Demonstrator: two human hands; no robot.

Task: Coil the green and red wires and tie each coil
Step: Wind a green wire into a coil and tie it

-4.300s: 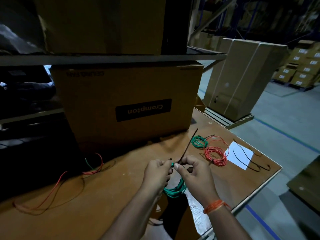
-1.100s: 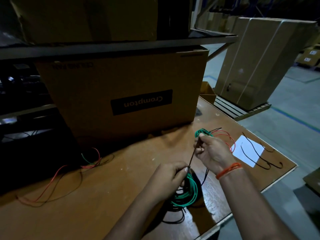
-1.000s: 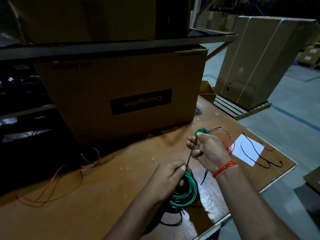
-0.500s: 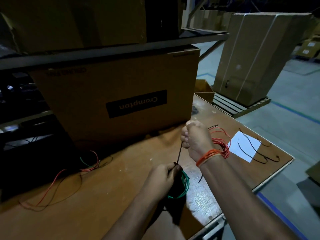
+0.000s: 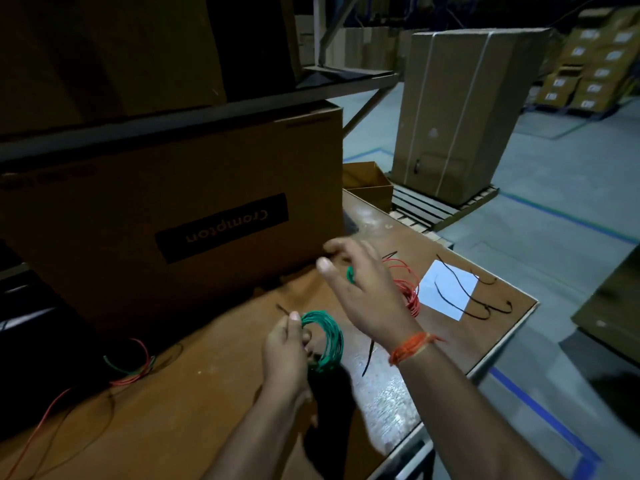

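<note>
Where shelving looms, a wooden table (image 5: 194,403) fronts stacked warehouse cartons (image 5: 595,64).

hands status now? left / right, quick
Left hand: grip closed on the green wire coil, holding it above the table.
Right hand: open, fingers spread, holding nothing.

Two bare forearms, no sleeves in view — the right wrist wears an orange thread band (image 5: 412,348), several strands wound together, one loose end sticking out.
</note>
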